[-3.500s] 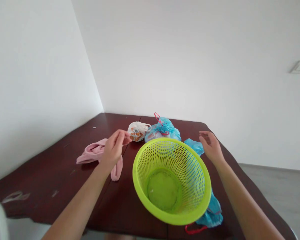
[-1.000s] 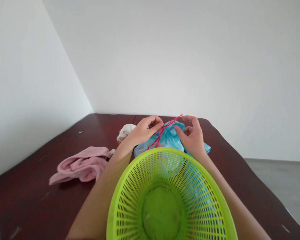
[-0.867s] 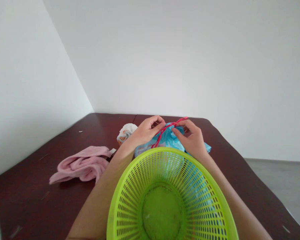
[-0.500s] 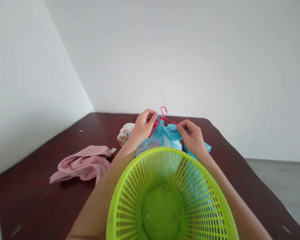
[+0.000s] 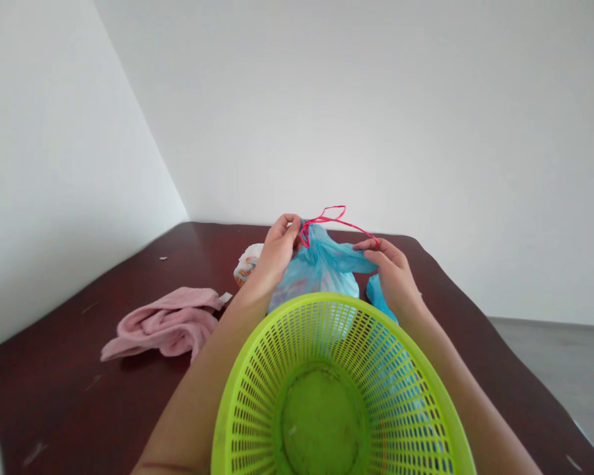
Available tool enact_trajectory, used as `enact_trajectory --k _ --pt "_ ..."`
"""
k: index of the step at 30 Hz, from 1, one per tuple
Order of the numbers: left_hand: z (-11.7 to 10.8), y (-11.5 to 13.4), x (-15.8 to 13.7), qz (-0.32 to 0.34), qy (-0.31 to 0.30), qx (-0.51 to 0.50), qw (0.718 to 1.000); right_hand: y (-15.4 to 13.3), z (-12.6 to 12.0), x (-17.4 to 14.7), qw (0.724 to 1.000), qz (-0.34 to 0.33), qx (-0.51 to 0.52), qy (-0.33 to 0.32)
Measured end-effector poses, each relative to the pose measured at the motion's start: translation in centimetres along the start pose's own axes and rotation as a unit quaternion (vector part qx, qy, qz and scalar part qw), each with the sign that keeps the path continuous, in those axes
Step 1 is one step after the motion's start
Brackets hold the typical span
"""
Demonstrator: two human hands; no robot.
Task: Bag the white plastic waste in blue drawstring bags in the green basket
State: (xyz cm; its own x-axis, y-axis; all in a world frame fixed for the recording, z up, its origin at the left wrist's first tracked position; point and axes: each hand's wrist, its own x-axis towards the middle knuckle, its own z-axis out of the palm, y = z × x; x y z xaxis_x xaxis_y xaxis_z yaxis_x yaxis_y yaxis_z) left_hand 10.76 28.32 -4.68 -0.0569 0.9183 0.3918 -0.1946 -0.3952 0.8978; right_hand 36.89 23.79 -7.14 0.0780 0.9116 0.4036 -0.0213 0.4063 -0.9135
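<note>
A translucent blue plastic bag stands behind the basket, gathered at its neck. A thin red string is looped loosely at the neck, with one loop standing up and one end running right. My left hand is closed on the gathered top of the bag, beside the string. My right hand grips a stretched blue corner of the same bag, and the string's end meets its fingers. Some of the bag's lower part is hidden behind the green basket.
The slotted basket stands nearest me, between my forearms. On the left lies a crumpled pink cloth. A white bag with orange print sits behind my left wrist. More blue plastic lies under my right hand. Walls border the dark red table.
The red string has loosened, its loop now wider and its end pulled further right. My right hand has moved slightly right, stretching the bag's corner. My left hand has shifted slightly left.
</note>
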Motion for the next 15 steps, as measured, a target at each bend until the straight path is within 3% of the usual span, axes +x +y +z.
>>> enact_trajectory --k 5,9,12,15 --pt "0.6 1.7 -1.4 0.034 -0.101 0.081 0.991 -2.2 0.3 -0.8 0.994 -0.009 0.003 -0.109" --pt "1.4 3.2 -2.7 0.118 -0.147 0.183 0.965 -3.7 0.7 -1.3 0.986 -0.056 -0.020 -0.157" --pt "1.8 4.1 -3.5 0.176 -0.157 0.251 0.939 -3.9 0.9 -1.5 0.984 -0.060 -0.027 -0.167" --pt "2.0 4.4 -4.0 0.187 -0.206 0.254 0.926 -3.3 1.1 -1.7 0.990 -0.047 -0.030 -0.127"
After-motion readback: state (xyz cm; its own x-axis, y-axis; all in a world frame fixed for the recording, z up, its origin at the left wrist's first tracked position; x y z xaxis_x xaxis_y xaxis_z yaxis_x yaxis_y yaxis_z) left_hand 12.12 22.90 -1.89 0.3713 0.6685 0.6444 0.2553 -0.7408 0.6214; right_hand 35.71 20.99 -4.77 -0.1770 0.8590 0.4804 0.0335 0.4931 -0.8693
